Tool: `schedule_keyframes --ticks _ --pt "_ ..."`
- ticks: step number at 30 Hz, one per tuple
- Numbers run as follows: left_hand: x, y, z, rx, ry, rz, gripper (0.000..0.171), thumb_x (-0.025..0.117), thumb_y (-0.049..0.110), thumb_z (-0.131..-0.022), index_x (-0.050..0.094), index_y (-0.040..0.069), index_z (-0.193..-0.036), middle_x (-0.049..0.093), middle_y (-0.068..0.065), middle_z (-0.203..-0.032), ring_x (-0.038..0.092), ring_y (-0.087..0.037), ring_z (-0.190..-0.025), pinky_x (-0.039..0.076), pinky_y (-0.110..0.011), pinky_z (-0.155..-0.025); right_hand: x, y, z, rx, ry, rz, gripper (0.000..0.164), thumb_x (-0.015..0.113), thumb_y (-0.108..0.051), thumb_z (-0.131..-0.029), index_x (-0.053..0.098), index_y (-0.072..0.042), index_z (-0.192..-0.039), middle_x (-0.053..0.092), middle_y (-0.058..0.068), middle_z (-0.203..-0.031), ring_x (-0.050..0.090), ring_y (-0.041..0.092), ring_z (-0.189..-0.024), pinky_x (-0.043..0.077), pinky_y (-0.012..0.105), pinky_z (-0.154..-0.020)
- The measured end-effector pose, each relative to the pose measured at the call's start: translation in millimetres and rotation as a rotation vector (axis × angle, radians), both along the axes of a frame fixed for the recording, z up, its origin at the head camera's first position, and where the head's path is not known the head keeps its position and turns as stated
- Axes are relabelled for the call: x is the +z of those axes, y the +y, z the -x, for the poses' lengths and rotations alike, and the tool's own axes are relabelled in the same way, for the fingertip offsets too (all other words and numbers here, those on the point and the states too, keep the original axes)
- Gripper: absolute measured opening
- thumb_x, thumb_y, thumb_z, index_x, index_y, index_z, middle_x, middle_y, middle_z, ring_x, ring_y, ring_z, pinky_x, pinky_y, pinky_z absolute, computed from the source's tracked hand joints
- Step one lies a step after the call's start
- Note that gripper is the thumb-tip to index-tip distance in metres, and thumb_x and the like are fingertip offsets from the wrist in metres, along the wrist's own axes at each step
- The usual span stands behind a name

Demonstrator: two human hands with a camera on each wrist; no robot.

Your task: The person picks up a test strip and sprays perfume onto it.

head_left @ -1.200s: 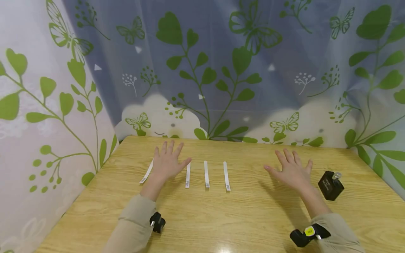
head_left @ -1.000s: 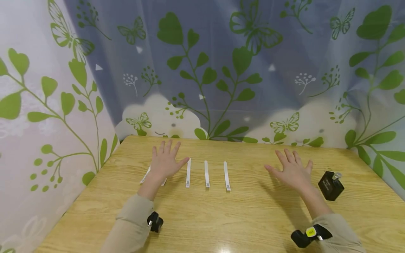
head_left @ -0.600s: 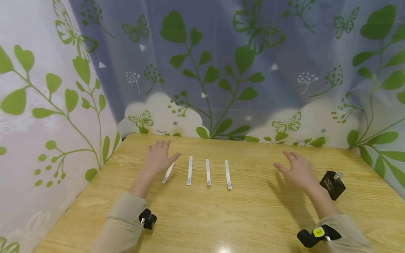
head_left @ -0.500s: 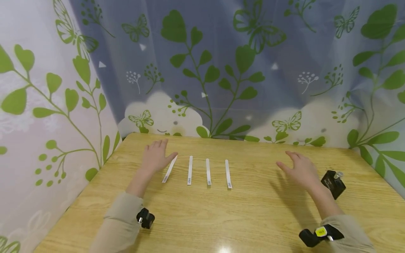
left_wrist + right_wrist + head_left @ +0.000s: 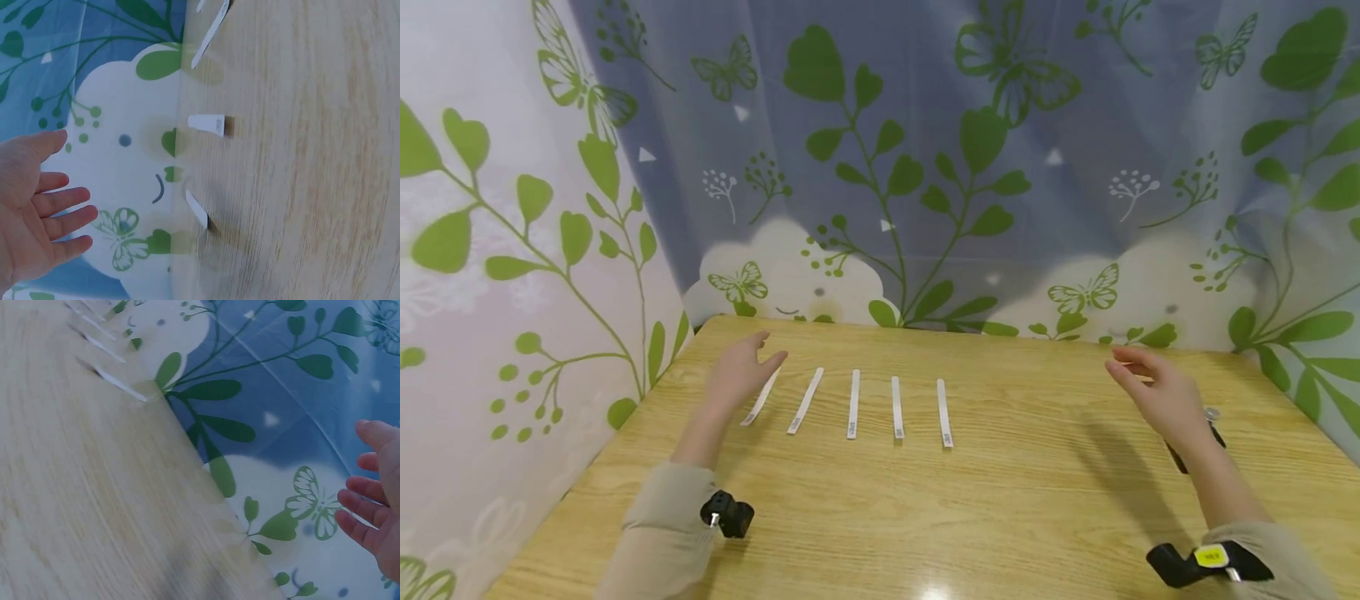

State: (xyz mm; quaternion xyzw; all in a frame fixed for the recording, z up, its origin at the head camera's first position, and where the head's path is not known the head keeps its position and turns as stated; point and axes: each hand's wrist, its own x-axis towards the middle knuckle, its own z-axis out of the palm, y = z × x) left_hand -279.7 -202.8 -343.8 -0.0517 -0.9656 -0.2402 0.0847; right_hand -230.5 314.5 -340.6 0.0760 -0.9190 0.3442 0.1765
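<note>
Several slim white paper strips with small printing at their near ends lie in a spaced row on the table. My left hand (image 5: pixel 733 375) is over the left end of the row, its thumb near the leftmost strip (image 5: pixel 762 400) and partly covering its far end. In the left wrist view the palm of that hand (image 5: pixel 28 206) faces the camera with nothing in it. At the right, my right hand (image 5: pixel 1161 396) hovers with loosely bent fingers and holds nothing. Behind it a black glass bottle (image 5: pixel 1176 457) with a clear cap is mostly hidden by the hand and wrist.
The strips continue rightward to the rightmost strip (image 5: pixel 944 414). A wooden table (image 5: pixel 895 517) spreads beneath both hands. A patterned curtain (image 5: pixel 917 250) hangs along its back edge, and another stretch of curtain closes the left side.
My left hand has moved left, uncovering strips at the left end. My right hand has moved right, its fingers drawing in from a spread pose, and now covers most of the bottle.
</note>
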Motion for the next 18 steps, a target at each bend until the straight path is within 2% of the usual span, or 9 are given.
schedule_keyframes --ticks 2,4,7,9,13,16,18 --pt "-0.3 -5.7 -0.3 0.01 -0.014 -0.032 0.058 0.049 0.033 -0.096 0.038 -0.008 -0.136 0.048 -0.028 -0.128 0.049 -0.042 -0.113 0.042 -0.052 -0.09 2.1 6.6 -2.9 -0.015 0.039 0.023 0.047 0.051 -0.033 -0.095 0.052 0.002 -0.128 0.058 0.006 -0.116 0.05 0.003 -0.097 0.045 0.019 -0.076" --pt "-1.1 -10.2 0.1 0.012 -0.027 -0.074 0.059 0.049 0.033 -0.096 0.037 -0.008 -0.136 0.047 -0.029 -0.128 0.047 -0.042 -0.115 0.041 -0.052 -0.091 4.1 14.1 -6.0 -0.026 0.062 0.044 0.044 0.053 -0.03 -0.095 0.054 0.002 -0.125 0.057 -0.013 -0.106 0.043 -0.011 -0.09 0.038 0.008 -0.069" --pt "-3.3 -15.4 1.2 0.016 -0.047 -0.145 0.058 0.049 0.031 -0.096 0.037 -0.009 -0.136 0.047 -0.03 -0.128 0.046 -0.042 -0.116 0.04 -0.052 -0.092 7.0 26.7 -11.8 -0.03 0.084 0.083 0.04 0.056 -0.027 -0.094 0.055 0.0 -0.124 0.047 -0.033 -0.096 0.041 -0.017 -0.088 0.035 0.004 -0.068" --pt "-5.5 -18.1 1.9 0.021 -0.057 -0.203 0.056 0.051 0.029 -0.095 0.038 -0.009 -0.135 0.047 -0.031 -0.127 0.045 -0.043 -0.116 0.04 -0.051 -0.092 8.3 34.8 -16.1 -0.025 0.098 0.124 0.036 0.057 -0.023 -0.093 0.057 -0.004 -0.123 0.048 -0.035 -0.096 0.044 -0.017 -0.088 0.036 0.003 -0.068" --pt "-10.8 -22.3 1.8 0.027 -0.06 -0.285 0.052 0.052 0.024 -0.094 0.042 -0.012 -0.131 0.048 -0.032 -0.125 0.047 -0.043 -0.114 0.041 -0.05 -0.092 7.9 50.8 -24.6 -0.014 0.121 0.209 0.029 0.059 -0.016 -0.092 0.061 -0.018 -0.121 0.053 -0.031 -0.099 0.049 -0.015 -0.086 0.039 0.003 -0.067" --pt "-14.8 -25.9 -1.4 0.046 -0.074 -0.311 0.049 0.052 0.021 -0.094 0.045 -0.013 -0.127 0.049 -0.031 -0.124 0.048 -0.043 -0.112 0.043 -0.049 -0.09 5.6 62.7 -29.2 -0.019 0.113 0.237 0.03 0.059 -0.015 -0.092 0.061 -0.028 -0.118 0.054 -0.03 -0.1 0.048 -0.014 -0.088 0.038 0.003 -0.068" --pt "-17.3 -28.5 -4.0 0.068 -0.089 -0.316 0.046 0.052 0.02 -0.094 0.047 -0.014 -0.125 0.05 -0.031 -0.123 0.048 -0.043 -0.111 0.043 -0.049 -0.089 2.8 71.3 -31.4 -0.021 0.094 0.252 0.03 0.059 -0.014 -0.092 0.06 -0.03 -0.117 0.054 -0.031 -0.101 0.047 -0.014 -0.091 0.036 0.003 -0.068"
